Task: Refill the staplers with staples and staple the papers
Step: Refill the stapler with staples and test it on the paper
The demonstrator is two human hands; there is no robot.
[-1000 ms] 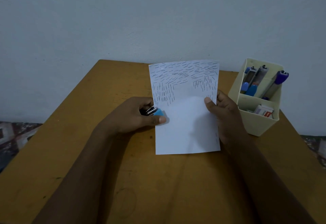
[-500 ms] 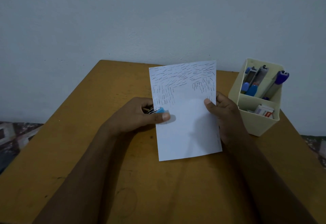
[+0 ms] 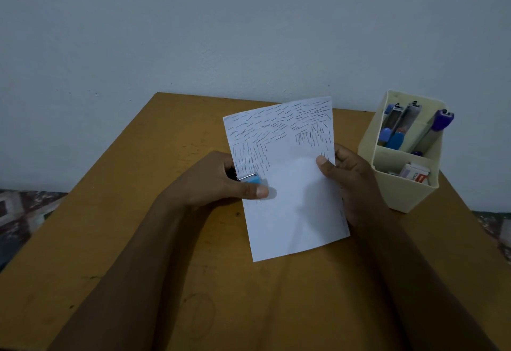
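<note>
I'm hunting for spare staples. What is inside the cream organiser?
In the organiser, the back compartment holds three leaning staplers, two blue and one purple. The front compartment shows a white-and-red box; its label is too small to read, and the wall hides whatever lies below.

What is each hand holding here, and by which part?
Left hand grips the blue stapler around its body; right hand pinches the paper by its right edge.

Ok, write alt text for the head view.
A person's left hand grips a blue stapler on the left edge of a sheet of paper dotted with staples, while the right hand holds its right edge. A cream holder with more staplers stands on the wooden table.
</note>
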